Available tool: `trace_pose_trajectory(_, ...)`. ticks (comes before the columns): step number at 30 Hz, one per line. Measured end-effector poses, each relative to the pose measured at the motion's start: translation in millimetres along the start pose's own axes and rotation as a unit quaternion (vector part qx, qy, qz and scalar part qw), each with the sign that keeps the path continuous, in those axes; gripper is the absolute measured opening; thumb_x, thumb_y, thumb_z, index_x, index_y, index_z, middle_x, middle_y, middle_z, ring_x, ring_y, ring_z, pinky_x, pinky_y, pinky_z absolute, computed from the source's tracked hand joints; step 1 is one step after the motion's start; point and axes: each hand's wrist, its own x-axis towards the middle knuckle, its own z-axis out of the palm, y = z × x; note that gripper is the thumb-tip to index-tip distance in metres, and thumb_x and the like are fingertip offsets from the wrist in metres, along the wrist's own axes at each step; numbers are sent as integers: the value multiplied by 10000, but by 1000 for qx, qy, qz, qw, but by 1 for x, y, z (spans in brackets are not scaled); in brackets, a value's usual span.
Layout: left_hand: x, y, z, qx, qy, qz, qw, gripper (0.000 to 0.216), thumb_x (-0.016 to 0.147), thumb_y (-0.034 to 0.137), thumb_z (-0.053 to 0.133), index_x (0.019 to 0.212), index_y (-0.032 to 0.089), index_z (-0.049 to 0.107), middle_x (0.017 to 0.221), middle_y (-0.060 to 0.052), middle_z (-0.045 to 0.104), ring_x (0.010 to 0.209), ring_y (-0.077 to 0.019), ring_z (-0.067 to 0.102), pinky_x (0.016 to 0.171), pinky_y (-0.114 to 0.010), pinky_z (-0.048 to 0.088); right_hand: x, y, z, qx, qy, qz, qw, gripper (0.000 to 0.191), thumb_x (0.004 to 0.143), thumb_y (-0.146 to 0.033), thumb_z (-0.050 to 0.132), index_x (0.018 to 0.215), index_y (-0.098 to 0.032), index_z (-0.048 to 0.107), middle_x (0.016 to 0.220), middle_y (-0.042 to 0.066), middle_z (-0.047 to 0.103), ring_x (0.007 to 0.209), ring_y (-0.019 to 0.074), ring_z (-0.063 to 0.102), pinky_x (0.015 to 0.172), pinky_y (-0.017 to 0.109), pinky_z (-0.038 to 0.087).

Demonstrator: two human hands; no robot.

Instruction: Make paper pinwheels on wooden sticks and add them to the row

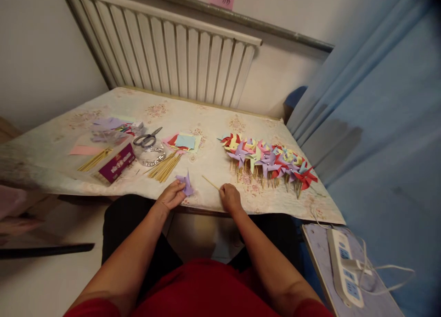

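Observation:
Between the fingers of my left hand [172, 194] is a purple paper pinwheel [187, 183], held just over the table's front edge. My right hand [229, 197] is closed round one end of a thin wooden stick [210, 182], whose other end points up and left toward the pinwheel. Stick and pinwheel are apart. Beyond my left hand lies a bundle of similar wooden sticks [165, 167]. Many finished pinwheels [270, 161] in red, purple, yellow and pink lie in rows to the right of my right hand.
Scissors [147, 138], a clear round dish of shiny pins [151, 156], coloured paper squares [185, 141] and a purple-labelled clear box [117, 163] sit on the left of the flowered tablecloth [206, 119]. A power strip [344, 266] rests on a side stand at lower right.

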Motion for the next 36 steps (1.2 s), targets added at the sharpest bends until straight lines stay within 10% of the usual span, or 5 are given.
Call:
trace_pose_trajectory(10, 1, -2, -2, 9, -2, 15, 1000, 358, 672, 60, 755, 1012, 108, 654, 848, -73, 737, 837, -195, 713, 873, -326, 558, 7, 12, -2, 164, 16, 31, 986, 294, 767, -96, 467, 954, -183, 676, 953, 68, 691, 913, 190, 603, 855, 285, 444)
trace_pose_trajectory(18, 1, -2, 0, 1, -9, 11, 1000, 284, 672, 29, 744, 931, 110, 661, 820, -68, 740, 692, -157, 695, 797, -294, 578, 2, 16, -11, 443, 26, 139, 885, 227, 780, -311, 482, 892, -179, 629, 639, -42, 553, 492, 99, 459, 499, 217, 381)
trace_pose_trajectory(36, 0, 0, 5, 11, 26, 7, 1000, 291, 644, 12, 746, 907, 99, 658, 784, -65, 730, 658, -153, 678, 695, -252, 572, 1, 13, -15, 493, 57, 154, 854, 180, 761, -375, 574, 755, -195, 566, 557, -59, 533, 452, 87, 448, 470, 217, 358)
